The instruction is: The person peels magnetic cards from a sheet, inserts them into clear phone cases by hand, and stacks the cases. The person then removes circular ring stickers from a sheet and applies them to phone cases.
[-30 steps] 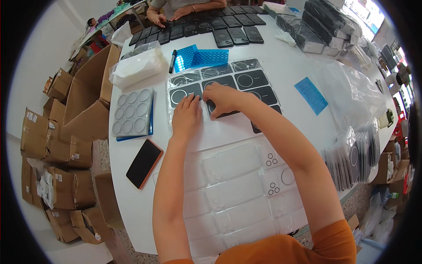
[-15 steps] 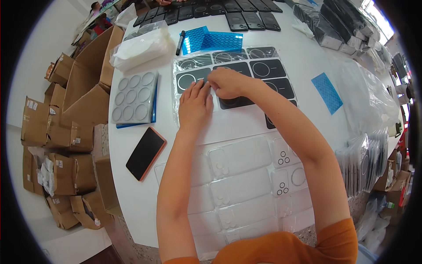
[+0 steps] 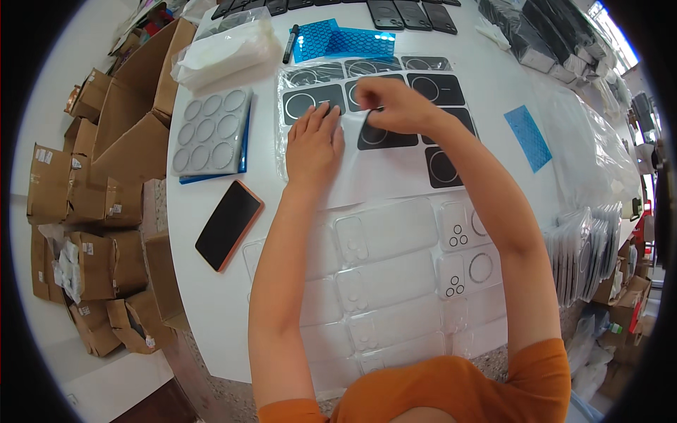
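Observation:
My left hand point(image 3: 314, 143) lies flat, fingers apart, on a clear plastic sheet point(image 3: 367, 166) that covers several black phone cases with white rings point(image 3: 384, 135). My right hand point(image 3: 391, 102) is curled with thumb and fingers pinched on a thin ring piece at the top edge of one black case, just right of my left fingertips. Clear phone cases point(image 3: 395, 233) lie in rows on the white table point(image 3: 211, 296) between the black cases and my body.
A phone with an orange rim point(image 3: 228, 224) lies left of my left forearm. A grey tray of round discs point(image 3: 209, 132), blue honeycomb sheets point(image 3: 342, 42) and a black marker point(image 3: 290, 44) sit farther off. Cardboard boxes point(image 3: 99, 211) stand left; bagged stacks point(image 3: 585, 261) lie right.
The view has shifted so the table sits lower and closer. My right hand has lifted off the black case and pinched shut near its top edge; my left hand stays flat.

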`<state>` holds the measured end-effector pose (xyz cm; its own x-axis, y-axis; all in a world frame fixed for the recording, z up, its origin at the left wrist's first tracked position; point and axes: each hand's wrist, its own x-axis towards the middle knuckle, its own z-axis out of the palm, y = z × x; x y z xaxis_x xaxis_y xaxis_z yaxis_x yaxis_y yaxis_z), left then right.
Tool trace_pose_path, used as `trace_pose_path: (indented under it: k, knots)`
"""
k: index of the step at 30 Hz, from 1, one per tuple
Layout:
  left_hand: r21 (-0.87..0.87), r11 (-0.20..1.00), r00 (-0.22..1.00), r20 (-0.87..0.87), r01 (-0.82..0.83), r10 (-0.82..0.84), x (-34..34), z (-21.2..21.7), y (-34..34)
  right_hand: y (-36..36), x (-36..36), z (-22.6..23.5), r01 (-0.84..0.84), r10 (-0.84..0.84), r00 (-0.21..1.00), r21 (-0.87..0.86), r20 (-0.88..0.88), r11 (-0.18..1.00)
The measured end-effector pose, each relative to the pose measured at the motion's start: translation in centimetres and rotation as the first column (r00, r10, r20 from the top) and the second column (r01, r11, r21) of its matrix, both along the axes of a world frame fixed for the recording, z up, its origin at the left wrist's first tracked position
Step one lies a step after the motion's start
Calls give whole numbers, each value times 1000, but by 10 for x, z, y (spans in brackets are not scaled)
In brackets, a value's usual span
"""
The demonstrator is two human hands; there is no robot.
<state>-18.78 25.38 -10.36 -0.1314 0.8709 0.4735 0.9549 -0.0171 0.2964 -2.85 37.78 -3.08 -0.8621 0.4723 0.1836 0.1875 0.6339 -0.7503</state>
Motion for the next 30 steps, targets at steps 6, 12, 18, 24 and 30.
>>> trace_pose_path:
  k: [6,12,18,24,30]
  knots:
    - [-85,996,999,-40,1,-5,-2,-3,-2,-19,110,54,-16,-292,740,-450,-606,893]
    - [30,866,483,820,500,-308,84,91,-44,-102,157,73,218,-281,950,-350,-140,911]
    - [-72,865,235,970,497,-54,141,95,-92,-151,158,72,275,-272,908,-35,-318,961]
    - [73,959,-202,979,276,-16,157,95,-111,-162,215,45,385,-565,825,-729,-3,566]
    - [45,928,-104,995,371,-6,174,87,-101,-162,237,28,422,-697,716,-764,-50,488]
